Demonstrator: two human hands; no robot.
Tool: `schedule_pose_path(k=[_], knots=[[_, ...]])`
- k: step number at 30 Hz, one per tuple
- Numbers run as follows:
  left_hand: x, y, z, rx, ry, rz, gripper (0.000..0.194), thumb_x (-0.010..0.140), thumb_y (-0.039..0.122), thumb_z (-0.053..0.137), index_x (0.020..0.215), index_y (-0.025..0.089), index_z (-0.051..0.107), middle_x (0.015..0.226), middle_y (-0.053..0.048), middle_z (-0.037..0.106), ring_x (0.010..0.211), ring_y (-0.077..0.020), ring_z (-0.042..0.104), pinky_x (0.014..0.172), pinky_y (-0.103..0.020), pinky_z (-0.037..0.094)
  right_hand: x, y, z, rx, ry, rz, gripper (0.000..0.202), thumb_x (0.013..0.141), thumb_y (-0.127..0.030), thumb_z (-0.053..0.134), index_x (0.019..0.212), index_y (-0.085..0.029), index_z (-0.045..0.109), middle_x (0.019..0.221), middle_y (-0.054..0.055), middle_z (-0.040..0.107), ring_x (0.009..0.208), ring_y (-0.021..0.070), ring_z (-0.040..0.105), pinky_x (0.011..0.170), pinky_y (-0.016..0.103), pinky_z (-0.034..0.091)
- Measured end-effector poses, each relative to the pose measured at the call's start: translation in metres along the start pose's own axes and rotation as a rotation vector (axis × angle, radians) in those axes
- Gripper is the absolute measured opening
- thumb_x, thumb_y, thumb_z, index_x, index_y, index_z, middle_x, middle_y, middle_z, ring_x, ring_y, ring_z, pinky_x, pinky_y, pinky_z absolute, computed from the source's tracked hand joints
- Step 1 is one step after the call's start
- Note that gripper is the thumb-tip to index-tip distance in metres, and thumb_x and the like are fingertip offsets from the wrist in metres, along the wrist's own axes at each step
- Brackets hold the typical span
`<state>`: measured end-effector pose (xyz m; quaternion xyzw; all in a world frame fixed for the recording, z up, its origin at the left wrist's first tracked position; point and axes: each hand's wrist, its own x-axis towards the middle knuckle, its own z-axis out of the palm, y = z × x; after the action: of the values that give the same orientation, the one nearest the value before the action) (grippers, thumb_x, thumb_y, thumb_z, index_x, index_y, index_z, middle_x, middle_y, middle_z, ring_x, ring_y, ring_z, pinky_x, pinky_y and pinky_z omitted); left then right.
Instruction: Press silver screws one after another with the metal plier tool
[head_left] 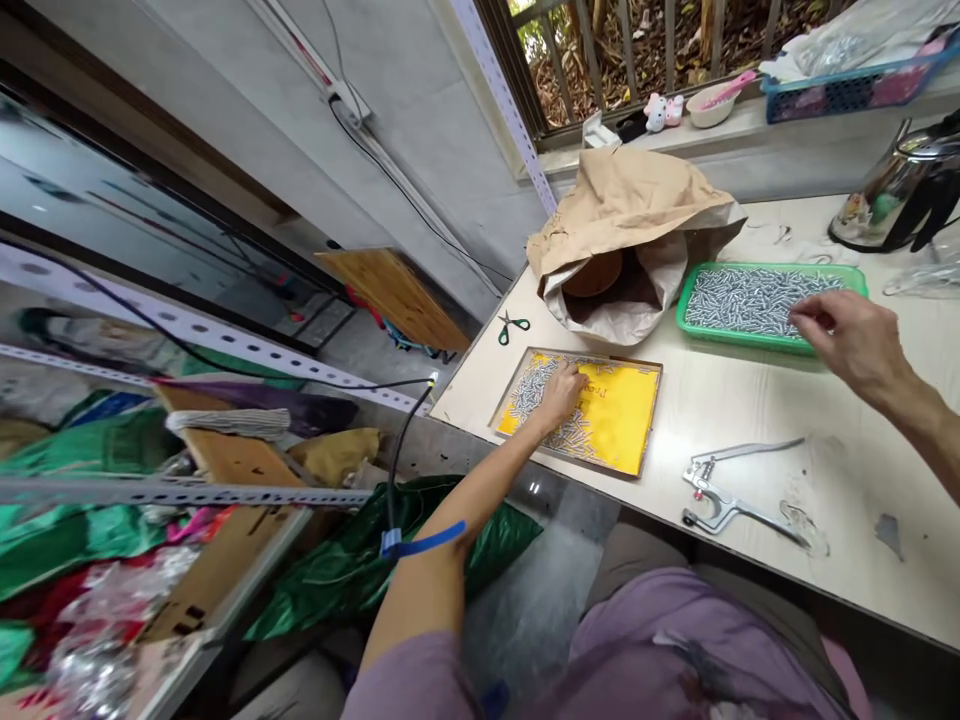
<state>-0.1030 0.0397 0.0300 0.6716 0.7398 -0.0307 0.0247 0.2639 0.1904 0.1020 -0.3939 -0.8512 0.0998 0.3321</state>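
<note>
My left hand (562,397) reaches into a shallow tray with a yellow bottom (626,425). Its fingers are curled together among small silvery metal pieces (530,388) heaped at the tray's left side; anything between the fingertips is hidden. On the right, my right hand (859,338) is over the near right part of a green plastic tray (750,342) filled with similar metal pieces (757,298). Thumb and fingers are pinched together there, and what they hold, if anything, is too small to make out.
An open brown paper sack (637,205) stands behind both trays. Green-handled scissors (511,328) lie at the table's left. Metal hand pliers (731,505) rest near the front edge. A steel kettle (892,190) is at the back right, below a blue basket (855,90) on the sill.
</note>
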Motion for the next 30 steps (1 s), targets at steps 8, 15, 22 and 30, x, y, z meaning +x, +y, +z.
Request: schedule_pose_path(k=[8, 15, 22, 30], knots=[[-0.001, 0.002, -0.011, -0.099, 0.039, -0.043, 0.020, 0.086, 0.011, 0.049, 0.077, 0.013, 0.067, 0.090, -0.014, 0.068, 0.097, -0.0254, 0.059, 0.087, -0.036, 0.047, -0.078, -0.023, 0.011, -0.030, -0.297, -0.135, 0.034, 0.098, -0.039, 0.041, 0.116, -0.020, 0.063, 0.106, 0.013, 0.063, 0.097, 0.0265, 0.061, 0.078, 0.041, 0.054], [-0.058, 0.093, -0.026, -1.006, -0.198, -0.247, 0.018, 0.079, 0.032, 0.065, 0.081, 0.014, 0.068, 0.062, 0.001, 0.063, 0.050, -0.0096, 0.054, 0.052, -0.021, 0.045, -0.187, -0.061, 0.006, 0.047, -0.485, -0.112, 0.028, 0.100, -0.028, 0.039, 0.103, -0.018, 0.064, 0.088, 0.008, 0.063, 0.077, 0.0177, 0.062, 0.065, 0.029, 0.050], [-0.092, 0.163, -0.015, -1.096, -0.576, -0.369, 0.016, 0.079, 0.026, 0.067, 0.071, 0.012, 0.064, 0.042, 0.009, 0.044, 0.035, -0.0047, 0.037, 0.036, -0.016, 0.029, -0.211, -0.067, 0.016, -0.031, -0.415, -0.028, 0.023, 0.097, -0.016, 0.041, 0.088, -0.017, 0.062, 0.080, 0.005, 0.059, 0.072, 0.0169, 0.058, 0.063, 0.028, 0.044], [-0.092, 0.173, -0.009, -1.018, -0.666, -0.428, 0.017, 0.079, 0.020, 0.064, 0.064, 0.013, 0.060, 0.043, 0.010, 0.043, 0.034, -0.0033, 0.035, 0.036, -0.016, 0.027, -0.211, -0.073, 0.013, -0.048, -0.373, -0.013, 0.023, 0.097, -0.014, 0.041, 0.086, -0.018, 0.061, 0.082, 0.006, 0.059, 0.072, 0.0162, 0.055, 0.063, 0.028, 0.040]])
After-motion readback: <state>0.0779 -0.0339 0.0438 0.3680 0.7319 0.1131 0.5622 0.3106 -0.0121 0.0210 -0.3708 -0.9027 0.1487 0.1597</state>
